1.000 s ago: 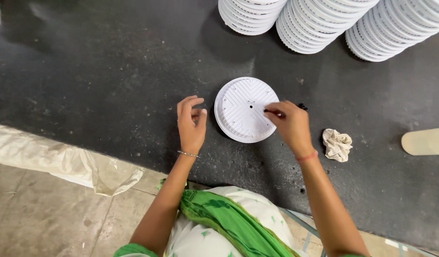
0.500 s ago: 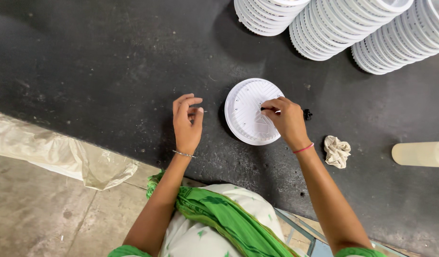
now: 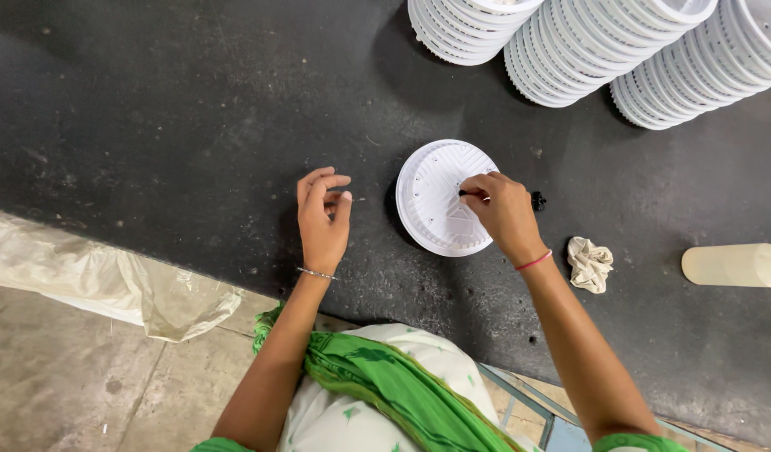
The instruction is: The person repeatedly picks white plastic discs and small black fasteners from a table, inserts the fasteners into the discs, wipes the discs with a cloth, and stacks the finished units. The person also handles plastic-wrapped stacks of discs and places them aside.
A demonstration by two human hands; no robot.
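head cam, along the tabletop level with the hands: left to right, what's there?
Left hand → white ribbed disc → right hand pinching a small dark part → crumpled cloth → cream bottle lying on its side.

disc on table (stacks behind)

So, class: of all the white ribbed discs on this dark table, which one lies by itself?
The single white disc lying flat under the right hand. All the others sit in leaning stacks along the table's far edge.
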